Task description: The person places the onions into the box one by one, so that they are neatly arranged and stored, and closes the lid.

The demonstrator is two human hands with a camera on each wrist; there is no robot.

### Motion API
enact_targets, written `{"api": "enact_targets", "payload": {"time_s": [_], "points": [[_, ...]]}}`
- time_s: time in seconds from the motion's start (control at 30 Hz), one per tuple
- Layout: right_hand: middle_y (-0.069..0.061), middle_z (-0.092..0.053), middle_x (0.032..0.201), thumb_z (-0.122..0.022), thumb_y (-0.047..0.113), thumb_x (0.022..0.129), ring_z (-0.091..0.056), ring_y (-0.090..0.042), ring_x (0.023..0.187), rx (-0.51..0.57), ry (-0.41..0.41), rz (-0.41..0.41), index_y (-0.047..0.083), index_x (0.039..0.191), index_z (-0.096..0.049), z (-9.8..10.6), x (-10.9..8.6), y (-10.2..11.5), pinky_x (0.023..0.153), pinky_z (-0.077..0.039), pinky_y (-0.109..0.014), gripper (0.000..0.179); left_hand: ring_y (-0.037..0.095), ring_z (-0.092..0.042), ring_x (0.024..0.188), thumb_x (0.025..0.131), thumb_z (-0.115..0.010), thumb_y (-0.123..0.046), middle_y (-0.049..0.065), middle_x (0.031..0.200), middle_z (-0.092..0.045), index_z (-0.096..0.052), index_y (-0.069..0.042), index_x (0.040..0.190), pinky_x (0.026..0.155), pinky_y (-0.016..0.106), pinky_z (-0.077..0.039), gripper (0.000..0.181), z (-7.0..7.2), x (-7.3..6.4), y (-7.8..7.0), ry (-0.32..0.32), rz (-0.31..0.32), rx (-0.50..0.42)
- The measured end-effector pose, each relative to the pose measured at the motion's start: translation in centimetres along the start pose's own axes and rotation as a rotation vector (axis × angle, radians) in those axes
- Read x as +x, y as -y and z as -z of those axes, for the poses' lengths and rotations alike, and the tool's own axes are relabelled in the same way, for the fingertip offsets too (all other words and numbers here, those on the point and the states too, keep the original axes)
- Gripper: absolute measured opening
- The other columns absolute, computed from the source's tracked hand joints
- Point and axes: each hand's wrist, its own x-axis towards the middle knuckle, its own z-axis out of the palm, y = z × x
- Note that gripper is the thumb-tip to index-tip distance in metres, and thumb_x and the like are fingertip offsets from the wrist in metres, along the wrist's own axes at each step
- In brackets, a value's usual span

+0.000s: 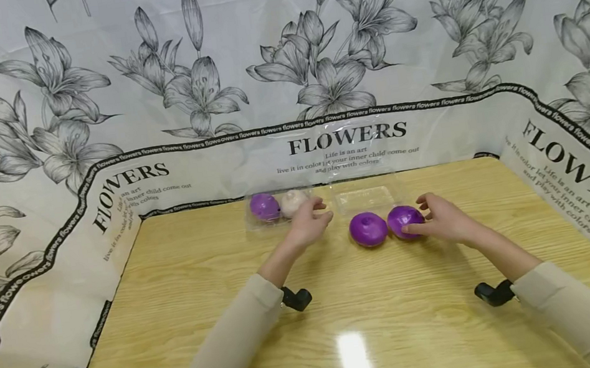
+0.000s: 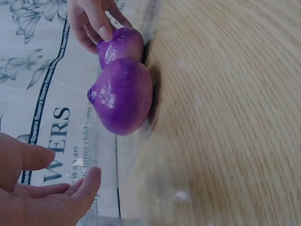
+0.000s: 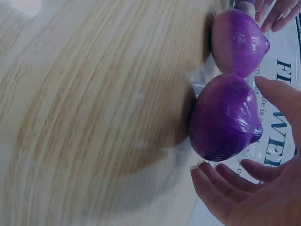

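Two shiny purple onions sit side by side on the table, the left onion (image 1: 367,229) beside the right onion (image 1: 405,222). My right hand (image 1: 444,221) is at the right onion, its thumb and fingers spread about it; in the right wrist view the fingertips (image 3: 202,165) lie close to its skin, and firm contact is unclear. My left hand (image 1: 309,225) holds nothing, its fingers loosely bent beside a clear plastic box (image 1: 255,224). In that box lie a purple onion (image 1: 264,207) and a white bulb (image 1: 293,202), partly hidden by the hand.
Behind the two onions stands another clear plastic box (image 1: 365,199), its transparent lid (image 1: 354,144) raised against the flower-printed cloth (image 1: 214,170). The cloth borders the wooden table (image 1: 390,296) at the back and sides. A black camera mount (image 1: 297,299) projects from the left wrist.
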Motion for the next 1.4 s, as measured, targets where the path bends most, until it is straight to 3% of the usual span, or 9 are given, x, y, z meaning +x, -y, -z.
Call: {"api": "enact_targets", "payload": {"time_s": [0.17, 0.37, 0.57, 0.63, 0.73, 0.87, 0.97, 1.23, 1.4], "points": [[-0.043, -0.049, 0.133, -0.077, 0.036, 0.092, -0.055, -0.054, 0.117, 0.049, 0.005, -0.034, -0.021, 0.140, -0.033, -1.0, 0.4, -0.8, 0.100, -0.051, -0.064, 0.087, 0.039, -0.054, 0.131, 0.105, -0.053, -0.011, 0.025, 0.144, -0.053, -0.040, 0.012, 0.148, 0.107, 0.042, -0.053, 0.050, -1.6, 0.6, 0.4, -0.010, 0.048, 0.028], [-0.042, -0.049, 0.133, -0.078, 0.040, 0.091, -0.052, -0.055, 0.120, 0.051, 0.006, -0.066, -0.020, 0.142, -0.033, -1.5, 0.8, -1.5, 0.102, -0.049, -0.065, 0.090, 0.033, -0.061, 0.119, 0.106, -0.050, -0.012, 0.023, 0.137, -0.056, -0.035, 0.013, 0.149, 0.098, 0.039, -0.057, 0.052, -3.3, 1.1, 0.5, -0.020, 0.085, 0.042], [-0.039, -0.054, 0.128, -0.080, 0.042, 0.088, -0.056, -0.051, 0.116, 0.027, -0.027, -0.044, -0.016, 0.138, -0.040, -1.7, 1.1, -1.8, 0.098, -0.052, -0.062, 0.086, 0.037, -0.055, 0.123, 0.107, -0.046, -0.013, 0.026, 0.132, -0.057, -0.053, 0.012, 0.128, 0.107, 0.044, -0.051, 0.034, -4.6, 1.9, 0.2, -0.046, 0.011, 0.252], [-0.038, -0.055, 0.127, -0.081, 0.041, 0.088, -0.057, -0.050, 0.115, 0.029, -0.027, -0.040, -0.015, 0.136, -0.042, -1.8, 1.1, -1.8, 0.097, -0.052, -0.061, 0.084, 0.038, -0.053, 0.124, 0.107, -0.044, -0.013, 0.027, 0.133, -0.055, -0.056, 0.012, 0.120, 0.110, 0.046, -0.048, 0.030, -4.9, 2.1, 0.1, -0.051, 0.010, 0.297], [-0.037, -0.056, 0.126, -0.080, 0.042, 0.088, -0.058, -0.049, 0.115, 0.027, -0.020, -0.041, -0.014, 0.137, -0.043, -1.8, 1.0, -1.8, 0.097, -0.052, -0.061, 0.083, 0.036, -0.053, 0.124, 0.108, -0.041, -0.012, 0.026, 0.135, -0.052, -0.056, 0.011, 0.119, 0.112, 0.044, -0.048, 0.030, -5.4, 2.4, 0.1, -0.079, 0.020, 0.344], [-0.037, -0.056, 0.128, -0.080, 0.045, 0.088, -0.057, -0.049, 0.116, 0.028, -0.008, -0.043, -0.012, 0.139, -0.042, -2.0, 0.9, -2.0, 0.100, -0.051, -0.062, 0.086, 0.031, -0.056, 0.121, 0.109, -0.043, -0.012, 0.023, 0.136, -0.049, -0.051, 0.011, 0.135, 0.111, 0.037, -0.050, 0.036, -6.1, 2.6, 0.2, -0.157, 0.042, 0.370], [-0.036, -0.056, 0.127, -0.080, 0.046, 0.088, -0.058, -0.049, 0.116, 0.031, -0.007, -0.039, -0.012, 0.140, -0.041, -2.1, 1.0, -2.1, 0.101, -0.051, -0.062, 0.087, 0.028, -0.058, 0.117, 0.108, -0.045, -0.013, 0.021, 0.136, -0.048, -0.051, 0.009, 0.137, 0.108, 0.034, -0.052, 0.037, -6.5, 2.8, 0.2, -0.207, 0.047, 0.383], [-0.034, -0.058, 0.123, -0.080, 0.044, 0.088, -0.060, -0.046, 0.113, 0.032, -0.005, -0.032, -0.012, 0.140, -0.042, -2.1, 1.1, -2.0, 0.098, -0.053, -0.060, 0.086, 0.028, -0.057, 0.116, 0.105, -0.052, -0.011, 0.020, 0.131, -0.051, -0.055, 0.008, 0.130, 0.109, 0.034, -0.051, 0.032, -6.6, 3.7, 0.6, -0.263, 0.033, 0.384], [-0.034, -0.058, 0.123, -0.080, 0.043, 0.088, -0.060, -0.047, 0.112, 0.029, -0.004, -0.035, -0.013, 0.141, -0.041, -1.9, 1.1, -2.0, 0.097, -0.053, -0.060, 0.086, 0.028, -0.056, 0.112, 0.102, -0.054, -0.006, 0.018, 0.123, -0.054, -0.059, 0.005, 0.112, 0.107, 0.036, -0.052, 0.016, -6.3, 4.1, 0.5, -0.256, 0.020, 0.353]]}}
